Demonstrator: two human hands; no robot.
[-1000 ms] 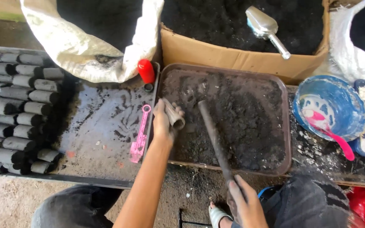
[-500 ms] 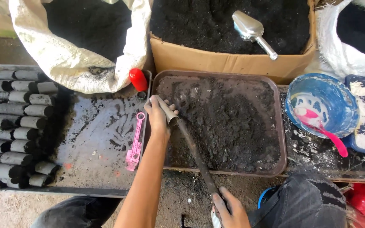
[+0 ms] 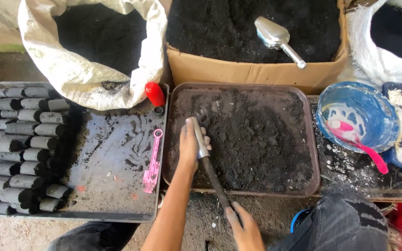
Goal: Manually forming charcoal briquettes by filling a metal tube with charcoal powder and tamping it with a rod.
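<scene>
Head view showed a brown tray point(image 3: 310, 139) of dark, crumbly mix in the middle, with a cardboard box point(image 3: 238, 72) of the same stuff and a metal scoop point(image 3: 278, 39) behind it, and a flat grey tray point(image 3: 112, 186) with rows of black cylinders point(image 3: 19, 148) to the left. Over the brown tray's left part, the left hand point(image 3: 189, 142) had its fingers wrapped around a short metal tube point(image 3: 200, 138). A dark rod point(image 3: 216, 179) ran from that tube down to the right hand point(image 3: 243, 227), whose fingers closed around its lower end.
</scene>
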